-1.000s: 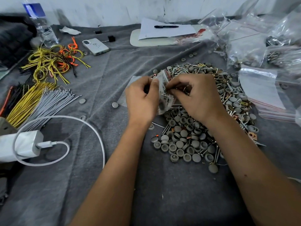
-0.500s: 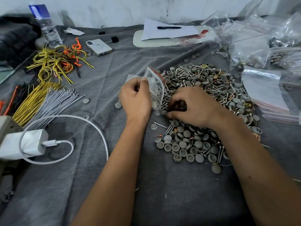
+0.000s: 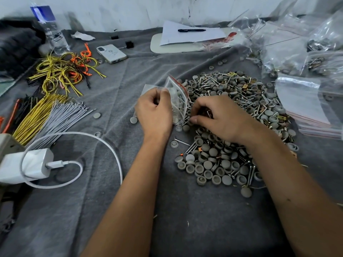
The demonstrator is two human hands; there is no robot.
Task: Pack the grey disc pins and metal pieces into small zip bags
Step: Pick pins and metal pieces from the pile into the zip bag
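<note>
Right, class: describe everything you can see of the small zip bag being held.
The small zip bag is clear, thin plastic with a red zip strip along its open top. It stands tilted at the pile's left edge, mouth up, already holding grey discs and metal pins. The left hand pinches its left side.

Small assembly workshop: grey felt-covered tabletop (image 3: 130, 86) strewn with bundled yellow and grey wires (image 3: 46, 115), heaped grey disc pins (image 3: 219, 164), clear zip bags (image 3: 304, 101).

Grey blanket-covered surface (image 3: 185, 219): pin pile (image 3: 232, 127), wire bundles (image 3: 63, 75), phone (image 3: 112, 53), charger (image 3: 26, 165), bottle (image 3: 50, 28), bag stack (image 3: 306, 106).
</note>
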